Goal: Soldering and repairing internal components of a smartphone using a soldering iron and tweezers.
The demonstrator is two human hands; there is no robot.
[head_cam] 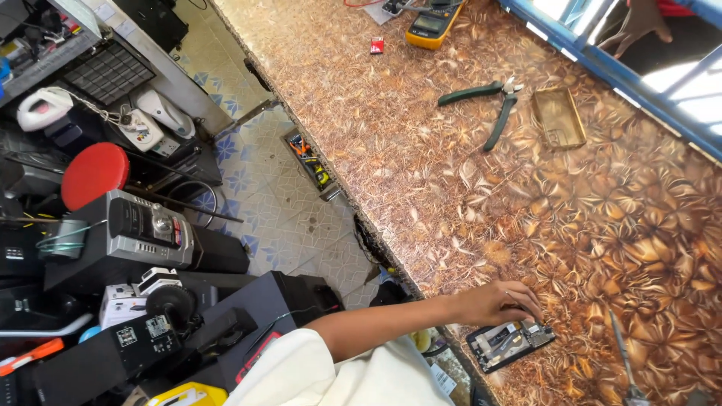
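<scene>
At lower centre, one hand, seemingly the left, fingers curled, steadies the opened phone on the bench; the other hand is unseen; next move calls for a fine tool

Small red packet beside yellow multimeter's grey screen (counter's far end)

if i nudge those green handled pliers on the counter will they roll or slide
The pliers lie flat with handles splayed, so they would probably slide or pivot, not roll. Metal jaws suggest some weight, and the counter looks smooth.
</scene>
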